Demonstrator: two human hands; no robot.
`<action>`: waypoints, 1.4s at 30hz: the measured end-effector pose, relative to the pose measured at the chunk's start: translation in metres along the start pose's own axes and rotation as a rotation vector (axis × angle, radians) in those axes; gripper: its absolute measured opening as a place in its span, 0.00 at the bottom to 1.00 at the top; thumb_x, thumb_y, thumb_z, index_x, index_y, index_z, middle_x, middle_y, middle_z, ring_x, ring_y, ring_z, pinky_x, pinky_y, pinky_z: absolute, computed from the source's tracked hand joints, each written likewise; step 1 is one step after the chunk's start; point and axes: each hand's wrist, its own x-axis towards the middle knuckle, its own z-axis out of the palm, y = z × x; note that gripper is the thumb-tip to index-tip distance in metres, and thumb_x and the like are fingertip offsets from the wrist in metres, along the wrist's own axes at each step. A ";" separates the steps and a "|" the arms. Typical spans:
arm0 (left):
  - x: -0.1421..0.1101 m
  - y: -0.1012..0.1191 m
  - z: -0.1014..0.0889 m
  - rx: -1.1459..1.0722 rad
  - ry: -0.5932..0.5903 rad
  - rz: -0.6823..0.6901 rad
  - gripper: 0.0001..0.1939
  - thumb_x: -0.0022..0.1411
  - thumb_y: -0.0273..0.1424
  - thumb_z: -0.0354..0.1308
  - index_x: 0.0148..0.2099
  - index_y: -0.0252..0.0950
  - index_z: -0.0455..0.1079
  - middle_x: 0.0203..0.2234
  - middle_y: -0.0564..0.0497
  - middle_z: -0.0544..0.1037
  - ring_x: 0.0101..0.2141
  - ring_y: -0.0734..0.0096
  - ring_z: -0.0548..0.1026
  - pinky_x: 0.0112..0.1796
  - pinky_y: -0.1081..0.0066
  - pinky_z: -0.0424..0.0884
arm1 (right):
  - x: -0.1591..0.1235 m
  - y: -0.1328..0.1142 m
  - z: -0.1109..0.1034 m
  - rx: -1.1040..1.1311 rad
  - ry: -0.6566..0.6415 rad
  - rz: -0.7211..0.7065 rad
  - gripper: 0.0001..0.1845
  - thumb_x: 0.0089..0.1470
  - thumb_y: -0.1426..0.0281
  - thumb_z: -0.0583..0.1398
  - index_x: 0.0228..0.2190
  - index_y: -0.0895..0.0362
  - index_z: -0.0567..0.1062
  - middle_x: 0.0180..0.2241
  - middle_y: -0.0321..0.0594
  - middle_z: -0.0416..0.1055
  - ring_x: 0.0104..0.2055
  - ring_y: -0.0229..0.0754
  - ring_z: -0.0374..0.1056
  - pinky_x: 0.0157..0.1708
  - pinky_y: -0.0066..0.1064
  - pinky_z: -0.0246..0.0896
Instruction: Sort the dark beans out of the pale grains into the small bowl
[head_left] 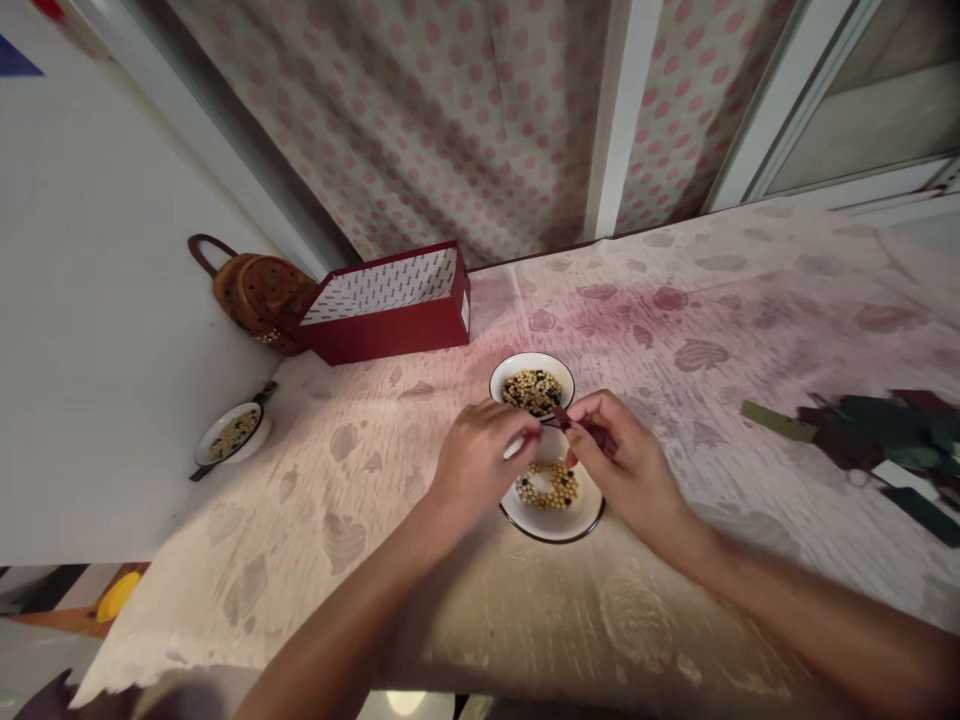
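My left hand [480,460] and my right hand [622,455] meet over a white plate [555,522] that holds a small heap of yellow and dark beans [551,485]. The left fingers are pinched on a thin white stick-like thing [514,447]. The right fingers are closed on a small dark reddish thing [564,418]; I cannot make out what it is. Just beyond the hands stands a white bowl [532,385] full of mixed yellow and black beans.
A dark red box [390,300] lies at the back left, with a brown perforated basket [255,290] behind it. Another small white dish of beans [232,433] sits by the table's left edge. Dark green and maroon paper strips [877,430] lie at the right.
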 end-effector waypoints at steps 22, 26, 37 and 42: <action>-0.005 0.013 0.002 -0.288 -0.095 -0.088 0.08 0.56 0.20 0.60 0.37 0.36 0.69 0.31 0.53 0.77 0.34 0.69 0.74 0.39 0.68 0.71 | -0.002 0.000 0.001 -0.014 -0.020 -0.033 0.02 0.61 0.72 0.56 0.35 0.53 0.68 0.29 0.33 0.70 0.28 0.36 0.68 0.29 0.29 0.64; -0.002 0.009 0.001 -0.765 0.042 -0.220 0.08 0.58 0.22 0.61 0.39 0.36 0.68 0.33 0.54 0.75 0.35 0.75 0.73 0.39 0.73 0.70 | -0.003 -0.001 0.002 -0.046 -0.025 -0.082 0.02 0.61 0.72 0.57 0.35 0.53 0.69 0.28 0.33 0.70 0.27 0.35 0.67 0.28 0.28 0.62; 0.001 0.004 0.004 -1.043 0.080 -0.323 0.11 0.56 0.26 0.66 0.41 0.35 0.68 0.32 0.53 0.74 0.34 0.75 0.72 0.37 0.73 0.67 | -0.004 -0.003 0.002 -0.081 -0.068 -0.142 0.03 0.61 0.73 0.56 0.35 0.52 0.69 0.28 0.31 0.70 0.26 0.35 0.65 0.27 0.26 0.61; 0.002 0.006 0.004 -1.010 0.121 -0.307 0.10 0.57 0.26 0.65 0.40 0.35 0.68 0.32 0.53 0.74 0.34 0.75 0.72 0.37 0.73 0.67 | -0.004 -0.004 0.002 -0.084 -0.080 -0.144 0.04 0.60 0.74 0.56 0.34 0.52 0.68 0.26 0.30 0.68 0.25 0.34 0.65 0.26 0.26 0.60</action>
